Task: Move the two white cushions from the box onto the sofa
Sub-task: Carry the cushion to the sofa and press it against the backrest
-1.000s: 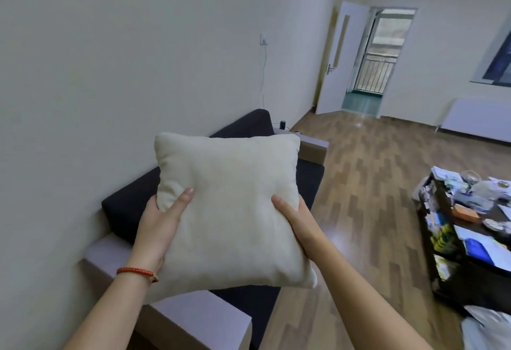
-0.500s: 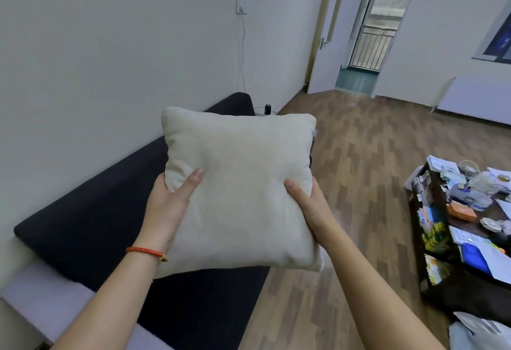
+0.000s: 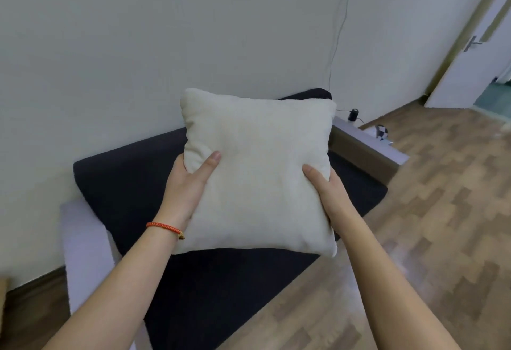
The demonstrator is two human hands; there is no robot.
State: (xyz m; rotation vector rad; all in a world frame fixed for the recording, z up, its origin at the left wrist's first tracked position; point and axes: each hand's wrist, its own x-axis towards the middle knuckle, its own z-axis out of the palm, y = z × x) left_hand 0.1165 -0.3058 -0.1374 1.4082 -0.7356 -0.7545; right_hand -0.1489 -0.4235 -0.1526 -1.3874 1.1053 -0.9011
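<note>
One cushion [image 3: 257,172] in transit, held upright in air above dark sofa [image 3: 132,183] seat, not yet set down. Left hand [image 3: 188,186] clamps left edge, thumb across front; right hand [image 3: 329,189] clamps right edge likewise. Second cushion and box out of view; no cushion visible on sofa, so likely first of two, bulk of task left. Versus half second ago: view swung toward wall, sofa now square ahead and nearer; far armrest [image 3: 367,153] in view; grip unchanged.
</note>
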